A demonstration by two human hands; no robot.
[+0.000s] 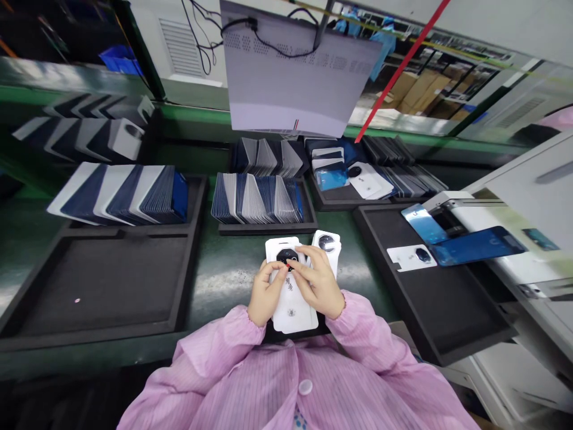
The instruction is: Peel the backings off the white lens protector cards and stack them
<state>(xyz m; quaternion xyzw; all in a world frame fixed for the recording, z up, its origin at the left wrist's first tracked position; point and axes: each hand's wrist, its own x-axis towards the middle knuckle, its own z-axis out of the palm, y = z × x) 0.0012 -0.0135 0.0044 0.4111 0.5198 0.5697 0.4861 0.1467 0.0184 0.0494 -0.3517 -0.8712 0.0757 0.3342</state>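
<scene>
A white phone-shaped panel [293, 307] with a dark round camera area near its top lies in front of me, with the edges of others showing under it. My left hand [267, 294] rests at the panel's left side, thumb and forefinger pinched at the camera area. From the right, my right hand [319, 283] reaches over the panel, its fingertips at the same dark circle. A tiny red thing [287, 266] shows between the fingertips; what it is, I cannot make out. Just behind my right hand lies a second stack of white panels [332, 243].
Black trays [116, 286] stand left, behind and right [441, 310]. Rows of dark and white panels [257, 200] stand in the back ones. Blue sheets [477, 246] and a white panel [409, 257] lie at the right tray, beside a white machine [492, 218]. A large monitor back [290, 83] rises behind.
</scene>
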